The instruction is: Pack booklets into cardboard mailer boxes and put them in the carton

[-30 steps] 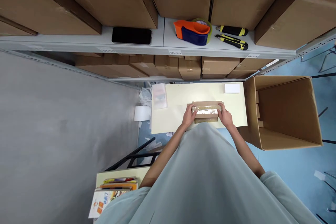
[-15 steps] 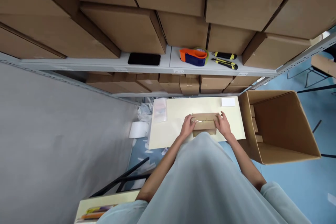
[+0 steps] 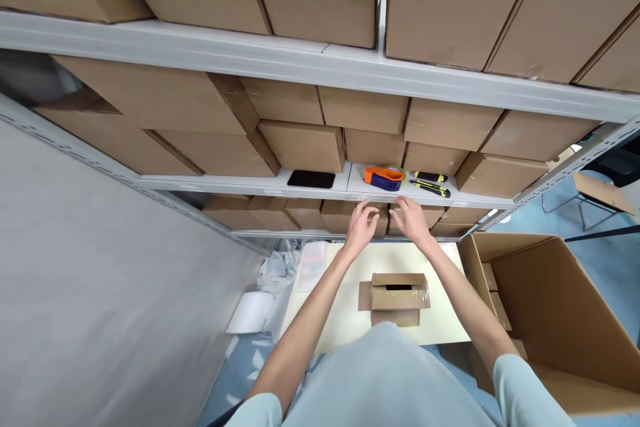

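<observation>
Before the shelf (image 3: pixel 270 185), we hold our left hand (image 3: pixel 362 228) and right hand (image 3: pixel 411 219) empty, fingers loosely curled and spread, pinching nothing; small box (image 3: pixel 399 299) sits below the shelf on the table (image 3: pixel 340 327), likely for support, tape dispenser (image 3: pixel 384 178) on the shelf, likely for easy reach
</observation>
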A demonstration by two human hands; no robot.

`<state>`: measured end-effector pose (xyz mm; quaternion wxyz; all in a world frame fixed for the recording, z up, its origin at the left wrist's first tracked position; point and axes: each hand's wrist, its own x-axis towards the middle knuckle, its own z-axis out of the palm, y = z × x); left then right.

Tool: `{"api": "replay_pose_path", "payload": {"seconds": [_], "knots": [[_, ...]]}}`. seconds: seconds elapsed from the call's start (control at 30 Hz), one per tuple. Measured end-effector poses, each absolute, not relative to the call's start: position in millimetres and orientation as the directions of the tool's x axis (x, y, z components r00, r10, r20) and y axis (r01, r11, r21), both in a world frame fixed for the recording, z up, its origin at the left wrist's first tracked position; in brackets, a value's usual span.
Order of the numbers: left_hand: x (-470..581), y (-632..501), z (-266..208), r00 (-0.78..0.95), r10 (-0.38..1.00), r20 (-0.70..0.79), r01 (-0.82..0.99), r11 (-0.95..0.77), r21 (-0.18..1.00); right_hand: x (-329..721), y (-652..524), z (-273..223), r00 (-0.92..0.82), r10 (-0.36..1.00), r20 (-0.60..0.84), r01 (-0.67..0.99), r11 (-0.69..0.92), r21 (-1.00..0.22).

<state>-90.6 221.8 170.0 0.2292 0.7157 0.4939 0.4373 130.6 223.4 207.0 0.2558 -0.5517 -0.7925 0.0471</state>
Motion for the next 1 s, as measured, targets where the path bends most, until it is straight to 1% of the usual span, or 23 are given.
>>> {"api": "replay_pose_path", "payload": {"seconds": [0.07,0.17,0.27,0.33,0.4,0.5,0.67,0.77,0.83,0.93,1.0], "knots": [[-86,239,188,0.108,0.897,0.429,0.505,-0.422,0.753,120,254,228,-0.276,0.887,0.37,0.857,0.401,-0.324],[-82,253,201,0.084,0.897,0.435,0.509,-0.414,0.754,108,296,247,-0.262,0.908,0.328,0.887,0.36,-0.29],[-83,254,202,0.095,0.898,0.429,0.52,-0.413,0.748,99,329,247,-0.23,0.949,0.216,0.921,0.284,-0.268],[-84,250,200,0.114,0.897,0.427,0.521,-0.42,0.743,92,342,240,-0.196,0.974,0.118,0.943,0.22,-0.25],[-85,246,198,0.118,0.898,0.423,0.519,-0.419,0.745,87,349,232,-0.151,0.987,0.053,0.961,0.16,-0.226],[-84,240,198,0.1,0.905,0.414,0.522,-0.402,0.752,81,352,226,-0.115,0.992,0.048,0.971,0.122,-0.205],[-83,227,205,0.085,0.909,0.409,0.518,-0.391,0.761,85,342,228,-0.164,0.983,0.087,0.961,0.179,-0.209],[-88,211,208,0.058,0.906,0.42,0.509,-0.389,0.768,96,315,224,-0.246,0.954,0.168,0.93,0.282,-0.236],[-93,195,207,0.028,0.9,0.434,0.497,-0.39,0.775,104,285,216,-0.293,0.937,0.193,0.899,0.338,-0.279],[-99,162,195,-0.009,0.898,0.439,0.469,-0.384,0.795,119,225,196,-0.321,0.942,0.096,0.864,0.333,-0.378],[-100,135,182,-0.024,0.919,0.393,0.449,-0.342,0.826,128,180,181,-0.301,0.953,-0.017,0.85,0.26,-0.457]]}}
